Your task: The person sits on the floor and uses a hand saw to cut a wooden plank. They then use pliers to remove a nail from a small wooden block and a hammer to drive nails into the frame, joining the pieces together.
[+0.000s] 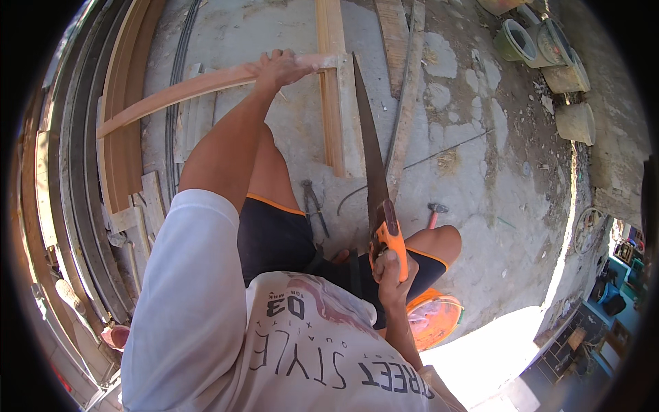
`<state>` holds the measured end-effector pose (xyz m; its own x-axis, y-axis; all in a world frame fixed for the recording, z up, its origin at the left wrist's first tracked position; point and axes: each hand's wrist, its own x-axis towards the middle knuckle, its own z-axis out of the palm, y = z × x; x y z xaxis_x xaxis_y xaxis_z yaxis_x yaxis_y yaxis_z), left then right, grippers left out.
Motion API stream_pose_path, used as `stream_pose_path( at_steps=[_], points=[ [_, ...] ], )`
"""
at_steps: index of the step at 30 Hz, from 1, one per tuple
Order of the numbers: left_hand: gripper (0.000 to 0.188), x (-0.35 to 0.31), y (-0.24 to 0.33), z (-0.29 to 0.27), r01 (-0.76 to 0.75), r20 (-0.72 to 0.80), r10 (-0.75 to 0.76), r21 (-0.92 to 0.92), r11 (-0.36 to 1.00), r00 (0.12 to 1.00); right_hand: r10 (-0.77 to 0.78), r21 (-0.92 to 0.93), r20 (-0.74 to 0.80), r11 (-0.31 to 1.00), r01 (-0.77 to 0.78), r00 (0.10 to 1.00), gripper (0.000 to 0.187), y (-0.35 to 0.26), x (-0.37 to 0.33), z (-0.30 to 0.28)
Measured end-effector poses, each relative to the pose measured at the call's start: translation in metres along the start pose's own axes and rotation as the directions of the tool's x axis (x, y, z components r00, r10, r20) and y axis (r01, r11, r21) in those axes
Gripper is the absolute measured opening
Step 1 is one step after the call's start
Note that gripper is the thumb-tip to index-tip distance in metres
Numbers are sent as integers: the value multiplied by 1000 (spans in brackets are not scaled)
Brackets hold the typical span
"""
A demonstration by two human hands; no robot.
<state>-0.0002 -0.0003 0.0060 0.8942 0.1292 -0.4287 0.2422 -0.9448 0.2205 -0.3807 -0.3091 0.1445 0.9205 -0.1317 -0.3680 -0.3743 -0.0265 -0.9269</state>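
Observation:
My right hand (395, 270) is closed around the orange handle of a handsaw (371, 144), in front of my lap. The saw's long dark blade points away from me, its tip beside the right end of a wooden plank (199, 84). My left hand (278, 69) grips that plank near this end, fingers over its far edge. The plank runs off to the left and lies across a wooden beam (331, 130) with a paler strip (353, 130) beside it. From here I cannot tell whether the blade touches the wood.
Between my legs lie pincers (314, 208); a hammer (436, 213) rests by my right knee. An orange bucket (436, 319) is at my right side. Long boards (123, 103) are stacked left. Loose planks (405, 89) lie ahead, and several pails (575, 123) stand far right.

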Motion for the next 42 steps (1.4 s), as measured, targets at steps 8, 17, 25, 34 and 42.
stream_pose_path(
  at_steps=[8, 17, 25, 34, 42],
  points=[
    [103, 48, -35, 36, -135, -85, 137, 29, 990, 987, 31, -17, 15, 999, -31, 999, 43, -39, 86, 28],
    [100, 17, -11, 15, -39, -54, 38, -15, 999, 998, 17, -59, -4, 998, -18, 1000, 43, -31, -22, -16],
    [95, 6, -2, 12, 1, -97, -4, -35, 999, 995, 14, 63, -27, 998, -13, 1000, 45, -35, 94, 28],
    [92, 6, -13, 17, -3, -124, -4, -56, 998, 992, -1, -84, -19, 996, -1, 1000, 47, -20, -35, -15],
    [96, 18, -6, 21, -29, -108, 27, -15, 999, 994, 64, 61, -12, 996, -63, 998, 42, -36, 110, 29]
  ],
)
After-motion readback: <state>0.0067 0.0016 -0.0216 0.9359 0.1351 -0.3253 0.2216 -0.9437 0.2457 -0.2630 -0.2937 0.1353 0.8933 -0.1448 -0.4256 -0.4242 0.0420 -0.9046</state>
